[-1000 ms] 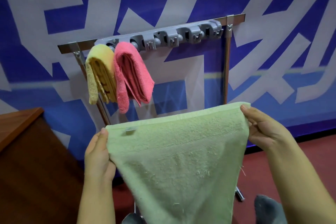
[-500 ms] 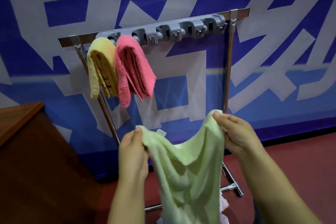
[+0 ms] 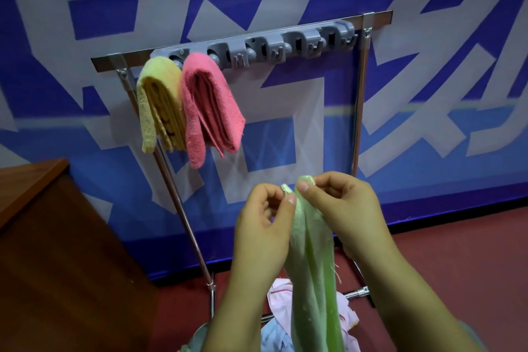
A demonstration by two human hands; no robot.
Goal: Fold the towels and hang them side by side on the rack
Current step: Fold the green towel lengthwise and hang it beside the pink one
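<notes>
The rack (image 3: 360, 100) is standing at frame centre, carrying a yellow towel (image 3: 160, 106) and pink towel (image 3: 211, 106) side by side upper left. The green towel (image 3: 314, 266) is hanging lower centre; the left hand (image 3: 261, 227) and right hand (image 3: 347, 208) are pinching its top corners together.

We see even, fairly dim indoor light with no hard shadows. The metal rack (image 3: 360, 100) catches soft glints along its posts. Toward three and nine o'clock the wall lines bow from wide-angle distortion. At six o'clock the cloth pile (image 3: 281, 323) looks soft and smeared.
</notes>
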